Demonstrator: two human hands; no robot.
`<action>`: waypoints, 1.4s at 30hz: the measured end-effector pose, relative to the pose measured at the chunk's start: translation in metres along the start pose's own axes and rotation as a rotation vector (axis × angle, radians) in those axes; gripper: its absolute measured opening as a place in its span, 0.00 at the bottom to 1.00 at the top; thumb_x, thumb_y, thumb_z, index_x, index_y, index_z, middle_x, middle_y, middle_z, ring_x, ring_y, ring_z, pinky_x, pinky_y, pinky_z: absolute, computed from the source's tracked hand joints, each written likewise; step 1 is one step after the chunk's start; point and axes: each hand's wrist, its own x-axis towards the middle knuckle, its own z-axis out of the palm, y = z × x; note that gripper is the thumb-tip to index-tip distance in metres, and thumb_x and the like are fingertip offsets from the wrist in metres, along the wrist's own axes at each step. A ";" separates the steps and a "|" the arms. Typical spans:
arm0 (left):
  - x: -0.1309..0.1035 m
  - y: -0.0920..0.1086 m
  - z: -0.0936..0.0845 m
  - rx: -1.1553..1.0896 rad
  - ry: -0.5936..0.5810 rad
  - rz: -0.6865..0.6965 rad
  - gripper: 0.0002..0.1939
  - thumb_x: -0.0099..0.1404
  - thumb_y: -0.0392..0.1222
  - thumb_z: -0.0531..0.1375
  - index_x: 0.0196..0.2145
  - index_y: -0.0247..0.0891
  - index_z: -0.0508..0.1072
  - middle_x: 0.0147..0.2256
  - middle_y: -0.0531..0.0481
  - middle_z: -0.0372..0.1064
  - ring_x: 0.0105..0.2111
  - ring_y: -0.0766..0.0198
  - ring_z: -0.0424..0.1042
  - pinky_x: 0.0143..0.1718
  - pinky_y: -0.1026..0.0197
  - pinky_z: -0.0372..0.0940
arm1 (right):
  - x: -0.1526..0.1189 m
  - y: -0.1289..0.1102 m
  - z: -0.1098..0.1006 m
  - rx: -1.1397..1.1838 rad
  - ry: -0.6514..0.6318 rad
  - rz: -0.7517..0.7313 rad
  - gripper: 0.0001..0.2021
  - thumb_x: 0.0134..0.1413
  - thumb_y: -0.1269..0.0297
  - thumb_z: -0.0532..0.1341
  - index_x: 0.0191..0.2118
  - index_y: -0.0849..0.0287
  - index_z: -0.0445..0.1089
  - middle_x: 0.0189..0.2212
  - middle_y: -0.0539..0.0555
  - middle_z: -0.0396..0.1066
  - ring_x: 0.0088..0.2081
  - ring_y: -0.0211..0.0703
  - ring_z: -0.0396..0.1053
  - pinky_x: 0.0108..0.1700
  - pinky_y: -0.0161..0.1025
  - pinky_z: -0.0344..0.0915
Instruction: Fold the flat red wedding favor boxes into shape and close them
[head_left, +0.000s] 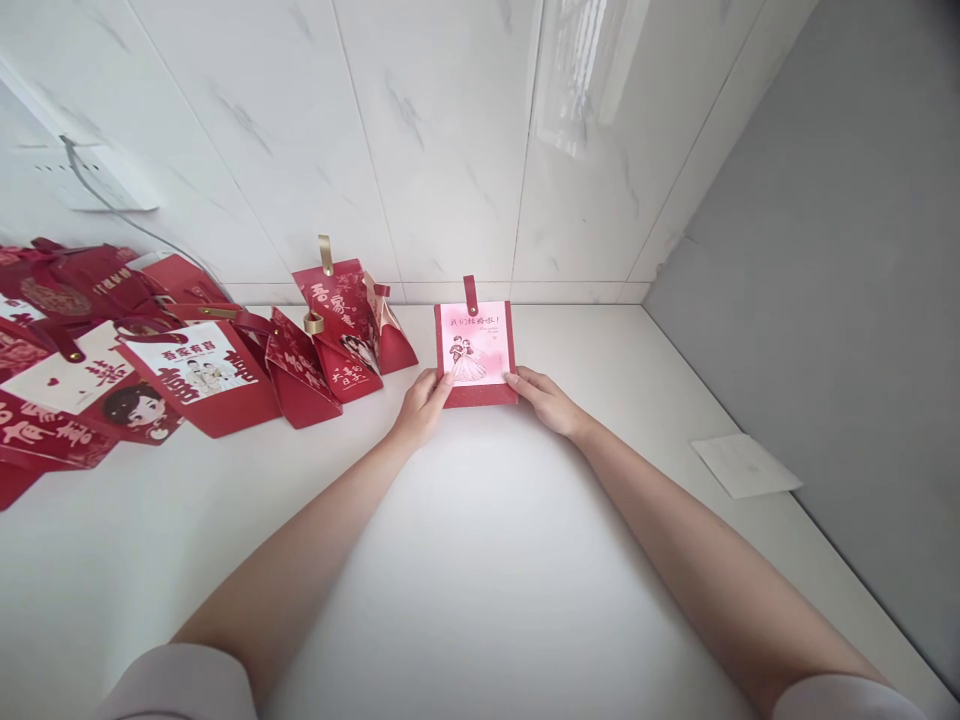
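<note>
While held between left hand (421, 410) and right hand (551, 403), box (480, 395): pink-fronted, near wall (450, 180), right of red boxes (232, 412). Fingers part-curled, thumbs on front (491, 345), gripping opposite sides. Handling: light, even pressure advised; keep front uncreased, strap (470, 294) clear.

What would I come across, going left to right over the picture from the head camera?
White-fronted red box → rear red box with an upright gold strap → left hand → pink-fronted box held between both hands → right hand → white sheet.
</note>
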 end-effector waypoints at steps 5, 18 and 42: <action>0.000 0.001 0.000 0.054 0.004 0.025 0.22 0.69 0.59 0.53 0.26 0.39 0.64 0.28 0.52 0.60 0.32 0.62 0.63 0.38 0.59 0.58 | 0.002 0.003 0.000 0.017 -0.016 -0.017 0.21 0.61 0.42 0.56 0.39 0.56 0.71 0.44 0.54 0.72 0.48 0.47 0.68 0.57 0.44 0.61; 0.000 0.000 -0.001 0.030 -0.023 -0.006 0.23 0.68 0.60 0.53 0.27 0.37 0.67 0.32 0.49 0.64 0.34 0.60 0.65 0.40 0.58 0.60 | 0.005 0.008 -0.001 0.014 -0.026 -0.091 0.21 0.60 0.42 0.57 0.33 0.57 0.71 0.39 0.53 0.71 0.45 0.48 0.68 0.53 0.43 0.61; -0.006 -0.006 0.002 0.027 -0.100 0.115 0.66 0.51 0.54 0.72 0.70 0.48 0.28 0.70 0.37 0.41 0.69 0.44 0.45 0.67 0.41 0.48 | 0.003 0.009 -0.001 -0.095 0.098 0.009 0.23 0.64 0.42 0.52 0.56 0.50 0.67 0.51 0.53 0.74 0.48 0.47 0.72 0.51 0.47 0.68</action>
